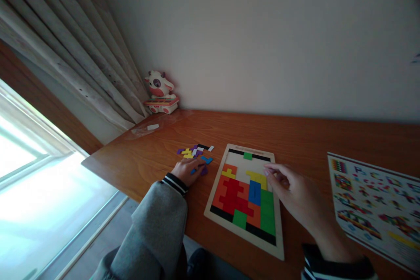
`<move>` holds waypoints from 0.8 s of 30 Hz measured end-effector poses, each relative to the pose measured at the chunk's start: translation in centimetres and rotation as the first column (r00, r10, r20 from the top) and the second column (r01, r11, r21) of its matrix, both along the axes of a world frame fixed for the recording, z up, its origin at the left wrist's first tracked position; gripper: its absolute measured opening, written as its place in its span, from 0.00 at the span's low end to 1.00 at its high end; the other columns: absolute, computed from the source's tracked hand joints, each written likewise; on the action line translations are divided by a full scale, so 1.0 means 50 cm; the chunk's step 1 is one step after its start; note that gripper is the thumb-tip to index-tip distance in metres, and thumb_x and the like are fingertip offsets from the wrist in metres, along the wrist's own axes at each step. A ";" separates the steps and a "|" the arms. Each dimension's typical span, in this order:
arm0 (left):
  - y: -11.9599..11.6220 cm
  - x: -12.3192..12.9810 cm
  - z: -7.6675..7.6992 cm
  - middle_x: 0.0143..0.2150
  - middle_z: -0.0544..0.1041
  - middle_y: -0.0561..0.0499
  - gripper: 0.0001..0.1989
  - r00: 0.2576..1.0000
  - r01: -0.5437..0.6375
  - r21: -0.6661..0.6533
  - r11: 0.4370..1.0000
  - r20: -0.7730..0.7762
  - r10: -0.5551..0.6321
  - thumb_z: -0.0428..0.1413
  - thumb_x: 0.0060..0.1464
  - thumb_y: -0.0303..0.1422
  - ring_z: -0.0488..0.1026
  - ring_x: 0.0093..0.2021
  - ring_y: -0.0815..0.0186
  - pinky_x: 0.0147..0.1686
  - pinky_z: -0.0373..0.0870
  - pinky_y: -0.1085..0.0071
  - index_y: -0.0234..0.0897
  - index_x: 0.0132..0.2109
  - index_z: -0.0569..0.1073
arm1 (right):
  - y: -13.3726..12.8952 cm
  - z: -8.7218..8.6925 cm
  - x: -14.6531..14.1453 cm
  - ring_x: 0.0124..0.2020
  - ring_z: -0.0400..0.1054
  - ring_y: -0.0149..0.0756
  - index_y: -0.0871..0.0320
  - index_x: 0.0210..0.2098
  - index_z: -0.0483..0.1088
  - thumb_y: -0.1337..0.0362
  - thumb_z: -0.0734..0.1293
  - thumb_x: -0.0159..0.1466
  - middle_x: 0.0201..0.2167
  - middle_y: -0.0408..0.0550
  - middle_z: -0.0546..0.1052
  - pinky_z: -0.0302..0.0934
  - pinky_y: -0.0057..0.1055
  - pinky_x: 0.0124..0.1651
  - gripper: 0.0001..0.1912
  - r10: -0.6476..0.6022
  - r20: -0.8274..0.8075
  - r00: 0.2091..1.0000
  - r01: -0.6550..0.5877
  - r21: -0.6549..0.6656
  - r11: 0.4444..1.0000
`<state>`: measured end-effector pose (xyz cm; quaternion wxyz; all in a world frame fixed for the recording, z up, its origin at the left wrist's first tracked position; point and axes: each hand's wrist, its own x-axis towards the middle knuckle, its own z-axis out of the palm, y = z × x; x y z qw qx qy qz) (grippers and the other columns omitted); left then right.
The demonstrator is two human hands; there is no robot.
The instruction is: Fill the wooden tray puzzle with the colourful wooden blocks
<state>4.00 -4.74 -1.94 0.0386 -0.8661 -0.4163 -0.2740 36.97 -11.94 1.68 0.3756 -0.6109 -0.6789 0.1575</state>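
Note:
On the table lies a wooden puzzle board [279, 240], its lower part filled with red, orange, green, blue and yellow block-shaped pieces. Bare white floor shows in its upper part, below a black and green strip. My left hand [185, 171] is low over the loose pieces left of the board, its fingers closed around a blue puzzle piece [193, 171] that they partly cover. Over the board's right edge, beside the yellow pieces [259, 178], my right hand [288, 186] has thumb and fingertips pressed together. Whatever may be between them is hidden.
Loose yellow, purple, white, black and blue pieces [188, 155] lie around my left hand. A printed picture sheet [370, 201] is at the right. At the back left corner stand a cow toy [160, 92] and a clear plastic wrapper [141, 130]. A curtain hangs at left.

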 end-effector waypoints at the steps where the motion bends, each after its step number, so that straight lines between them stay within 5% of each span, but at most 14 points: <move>1: 0.000 0.002 0.001 0.38 0.81 0.49 0.10 1.000 0.006 -0.013 1.000 -0.006 -0.006 0.51 0.63 0.34 0.79 0.37 0.64 0.40 0.76 0.68 0.40 0.45 0.76 | 0.000 -0.001 0.000 0.30 0.74 0.40 0.56 0.42 0.74 0.49 0.58 0.65 0.31 0.50 0.80 0.65 0.34 0.32 0.21 0.003 0.001 1.000 -0.003 -0.006 1.000; 8: 0.001 0.003 0.002 0.40 0.81 0.46 0.20 0.996 0.067 -0.056 0.996 -0.050 -0.070 0.58 0.56 0.47 0.78 0.41 0.58 0.43 0.75 0.62 0.37 0.48 0.75 | 0.001 -0.002 0.001 0.30 0.74 0.40 0.56 0.42 0.74 0.49 0.58 0.64 0.31 0.50 0.80 0.65 0.35 0.33 0.21 -0.002 0.008 1.000 0.002 -0.027 1.000; 24: 0.013 0.020 -0.008 0.42 0.81 0.46 0.12 0.999 0.043 -0.034 0.998 0.004 -0.043 0.54 0.61 0.39 0.78 0.43 0.61 0.46 0.76 0.62 0.38 0.44 0.78 | 0.002 -0.008 0.002 0.29 0.73 0.39 0.55 0.41 0.74 0.49 0.58 0.65 0.31 0.49 0.79 0.65 0.34 0.32 0.20 0.009 0.024 1.000 -0.008 -0.028 1.000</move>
